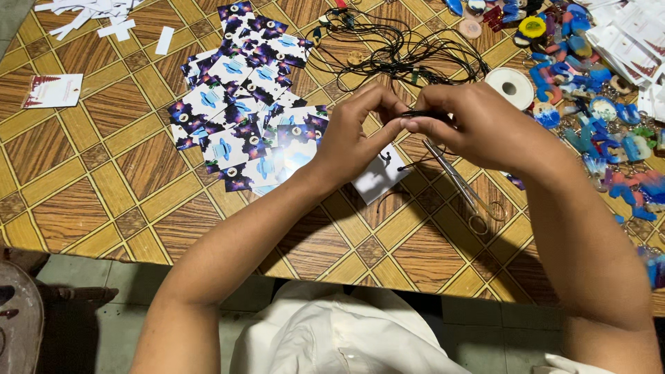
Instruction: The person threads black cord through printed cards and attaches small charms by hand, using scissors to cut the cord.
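Thin black cord — pinched taut.

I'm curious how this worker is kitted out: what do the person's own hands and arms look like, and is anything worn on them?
Both the left hand and the right hand are bare: no gloves, and no rings, watch or bracelet that I can see. The forearms are uncovered too, with no sleeves reaching them. The only clothing showing is a white garment below the table edge.

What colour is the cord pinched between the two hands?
Black, a thin cord between the left hand and right hand; the head view shows it.
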